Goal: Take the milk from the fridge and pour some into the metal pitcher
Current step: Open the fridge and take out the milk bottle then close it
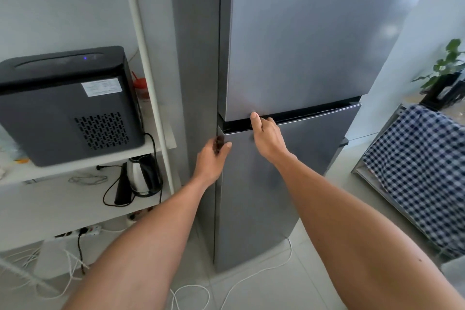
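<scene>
Both forearms out at the fridge [289,63]: right hand [266,136] hooked in the dark gap above the lower door [271,184], left hand [212,158] curled on its edge, pull evenly; milk and pitcher unseen, milk presumably inside.

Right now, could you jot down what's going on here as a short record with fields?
scene: person facing a closed two-door fridge
left hand: on the lower door's left edge, holding a small dark object I cannot identify
right hand: fingers hooked in the gap above the lower door
milk: not in view
metal pitcher: not in view
nearby: electric kettle on the white shelf
</scene>
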Demonstrator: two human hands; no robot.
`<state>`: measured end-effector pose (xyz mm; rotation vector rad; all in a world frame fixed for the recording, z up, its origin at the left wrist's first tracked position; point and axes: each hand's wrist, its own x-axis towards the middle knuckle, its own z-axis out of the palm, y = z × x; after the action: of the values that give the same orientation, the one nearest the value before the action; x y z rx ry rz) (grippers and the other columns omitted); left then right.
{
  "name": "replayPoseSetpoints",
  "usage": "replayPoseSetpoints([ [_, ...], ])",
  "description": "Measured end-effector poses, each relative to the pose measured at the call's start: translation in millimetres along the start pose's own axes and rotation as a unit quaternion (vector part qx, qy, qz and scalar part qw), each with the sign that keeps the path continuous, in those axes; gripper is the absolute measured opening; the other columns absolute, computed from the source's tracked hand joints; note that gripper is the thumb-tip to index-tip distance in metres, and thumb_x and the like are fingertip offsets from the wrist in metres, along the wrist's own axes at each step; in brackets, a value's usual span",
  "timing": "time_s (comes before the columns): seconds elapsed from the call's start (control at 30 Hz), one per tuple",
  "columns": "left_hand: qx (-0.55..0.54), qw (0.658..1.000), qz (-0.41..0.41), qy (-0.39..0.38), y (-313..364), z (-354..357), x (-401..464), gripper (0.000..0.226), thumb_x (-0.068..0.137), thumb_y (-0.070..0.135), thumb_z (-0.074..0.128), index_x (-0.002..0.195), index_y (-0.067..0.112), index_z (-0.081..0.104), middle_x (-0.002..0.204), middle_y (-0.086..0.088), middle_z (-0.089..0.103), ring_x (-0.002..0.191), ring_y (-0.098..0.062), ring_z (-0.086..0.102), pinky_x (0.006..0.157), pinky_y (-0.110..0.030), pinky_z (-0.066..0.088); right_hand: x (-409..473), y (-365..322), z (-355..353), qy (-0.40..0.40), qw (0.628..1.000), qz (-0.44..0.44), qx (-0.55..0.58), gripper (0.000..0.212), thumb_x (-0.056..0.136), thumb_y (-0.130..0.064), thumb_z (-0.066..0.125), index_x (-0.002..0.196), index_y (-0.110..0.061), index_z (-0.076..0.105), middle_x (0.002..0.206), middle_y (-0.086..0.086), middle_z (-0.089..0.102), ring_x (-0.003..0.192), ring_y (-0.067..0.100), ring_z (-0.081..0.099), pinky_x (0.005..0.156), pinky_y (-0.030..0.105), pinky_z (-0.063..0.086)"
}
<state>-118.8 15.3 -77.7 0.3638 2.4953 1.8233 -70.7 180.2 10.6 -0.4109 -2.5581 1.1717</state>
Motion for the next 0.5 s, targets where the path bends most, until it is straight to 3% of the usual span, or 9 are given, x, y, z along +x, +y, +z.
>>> replayPoseSetpoints([
  [0.13,-0.001,1.0,0.01,-0.01,-8,3,4,0.064,0.089,0.071,0.057,0.129,0.021,0.061,0.12,0.005,0.07,0.113,-0.015,0.066,0.102,-0.043,0.052,7,5,4,0.014,1.0,-0.013,0.0,0.056,0.11,-0.055,0.025,0.071,-0.02,0.047,0.084,0.001,0.055,0.105,0.019,0.045,0.09,0.04,0.041],
  [0.23,0.028,0.999,0.024,-0.007,-5,5,1,0.06,0.096,0.066,0.053,0.135,0.021,0.057,0.125,-0.001,0.065,0.117,-0.018,0.062,0.104,-0.041,0.048,9,4,4,0.016,1.0,-0.015,-0.006,0.055,0.11,-0.053,0.025,0.07,-0.021,0.045,0.081,-0.002,0.053,0.108,0.02,0.045,0.091,0.04,0.042],
  [0.37,0.046,0.998,0.038,-0.007,-2,7,-6,0.049,0.103,0.053,0.053,0.136,0.018,0.055,0.127,-0.004,0.059,0.119,-0.021,0.057,0.1,-0.032,0.043,9,6,8,0.019,1.0,-0.005,-0.009,0.054,0.109,-0.058,0.025,0.074,-0.022,0.046,0.099,0.008,0.059,0.103,0.019,0.045,0.095,0.043,0.043],
  [0.5,0.03,0.999,0.04,-0.014,-5,11,-19,0.058,0.099,0.061,0.055,0.14,0.02,0.051,0.13,0.0,0.061,0.118,-0.016,0.059,0.102,-0.036,0.048,3,4,4,0.021,0.998,0.034,-0.04,0.062,0.104,-0.068,0.026,0.084,-0.015,0.051,0.113,0.009,0.052,0.093,0.026,0.049,0.082,0.039,0.039],
])
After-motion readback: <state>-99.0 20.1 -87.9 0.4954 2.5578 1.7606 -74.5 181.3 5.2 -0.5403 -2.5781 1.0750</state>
